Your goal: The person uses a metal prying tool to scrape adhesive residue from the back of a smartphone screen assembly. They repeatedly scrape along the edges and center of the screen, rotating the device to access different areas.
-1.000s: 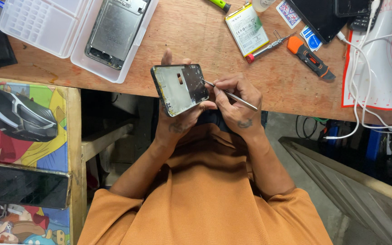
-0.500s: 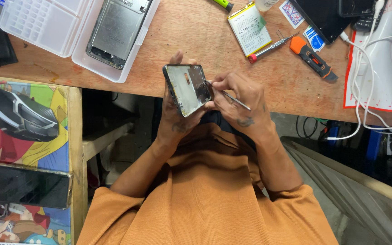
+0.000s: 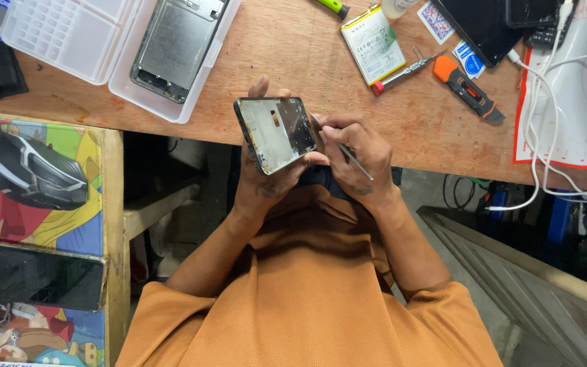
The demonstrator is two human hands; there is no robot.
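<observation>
My left hand [image 3: 264, 182] holds an opened phone frame [image 3: 275, 132] from below, tilted, its inner side facing up, just over the wooden bench's front edge. My right hand [image 3: 358, 160] pinches a thin metal tool [image 3: 342, 146], and the tool's tip rests against the frame's right edge. Both forearms come out of orange sleeves.
On the wooden bench [image 3: 293, 64] lie a clear plastic tray [image 3: 69, 34] with a second phone body [image 3: 178, 44], a battery [image 3: 374, 44], a small screwdriver [image 3: 407, 69], an orange utility knife [image 3: 467, 87], white cables [image 3: 545, 102] and a work mat [image 3: 579, 88]. A cartoon-covered side table [image 3: 42, 224] stands left.
The phone frame has shifted slightly right and up toward the bench edge in my left hand. My right hand has closed in, bringing the tool tip against the frame's right edge.
</observation>
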